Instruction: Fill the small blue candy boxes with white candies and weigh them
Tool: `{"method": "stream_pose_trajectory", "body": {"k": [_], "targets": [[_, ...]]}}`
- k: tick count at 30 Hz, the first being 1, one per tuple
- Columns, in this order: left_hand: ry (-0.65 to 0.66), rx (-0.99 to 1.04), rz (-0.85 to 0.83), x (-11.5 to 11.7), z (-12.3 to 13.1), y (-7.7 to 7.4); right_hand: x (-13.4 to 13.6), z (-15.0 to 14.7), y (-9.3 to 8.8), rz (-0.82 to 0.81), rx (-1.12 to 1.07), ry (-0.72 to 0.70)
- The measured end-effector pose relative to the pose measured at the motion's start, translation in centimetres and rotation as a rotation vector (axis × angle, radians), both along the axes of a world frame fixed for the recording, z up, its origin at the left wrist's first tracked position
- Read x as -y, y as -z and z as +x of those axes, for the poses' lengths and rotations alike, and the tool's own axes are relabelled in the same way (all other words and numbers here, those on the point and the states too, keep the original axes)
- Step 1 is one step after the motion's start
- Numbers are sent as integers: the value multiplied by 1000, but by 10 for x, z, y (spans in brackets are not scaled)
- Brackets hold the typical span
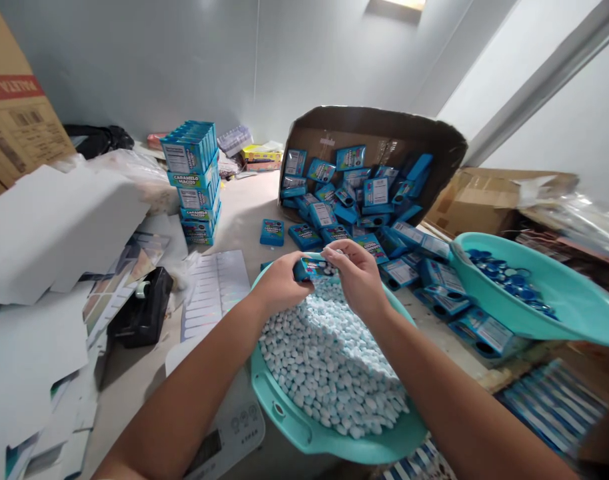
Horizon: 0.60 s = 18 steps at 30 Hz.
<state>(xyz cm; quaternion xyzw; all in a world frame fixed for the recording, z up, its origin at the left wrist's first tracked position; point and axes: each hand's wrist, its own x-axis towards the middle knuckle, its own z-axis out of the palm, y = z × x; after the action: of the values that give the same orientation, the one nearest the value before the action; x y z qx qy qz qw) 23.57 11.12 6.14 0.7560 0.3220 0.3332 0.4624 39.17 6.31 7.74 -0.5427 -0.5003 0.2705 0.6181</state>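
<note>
My left hand (283,285) is wrapped round a small blue candy box (312,268), tilted on its side above a turquoise basin (297,433). White and pale blue candies (329,377) fill much of the basin. At the box's right end, my right hand (358,275) has its fingers curled together, with a few candies showing at the fingertips and the box's opening. The palm side of that hand is hidden. Just beyond both hands lies a loose blue box (272,232) on the table.
Behind, a cardboard carton (329,123) lies on its side, spilling blue boxes. Stacked boxes (197,180) stand left of it. A turquoise scoop-shaped bowl (574,293) holds blue round pieces at right. A digital scale (244,427) sits partly under my left arm; white sheets (49,233) lie left.
</note>
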Motion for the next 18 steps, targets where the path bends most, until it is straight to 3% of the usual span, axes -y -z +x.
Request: {"method": "stream_pose_trajectory", "body": {"k": [8,14,18], "targets": [[-10,-31,46,0,0,0,0,-2,-1,51,-150,-85],[-5,-26,24,0,0,0,1,-4,-3,85,-91,-131],[-16,5,8,0,0,0,-1,5,-5,12,84,-37]]}}
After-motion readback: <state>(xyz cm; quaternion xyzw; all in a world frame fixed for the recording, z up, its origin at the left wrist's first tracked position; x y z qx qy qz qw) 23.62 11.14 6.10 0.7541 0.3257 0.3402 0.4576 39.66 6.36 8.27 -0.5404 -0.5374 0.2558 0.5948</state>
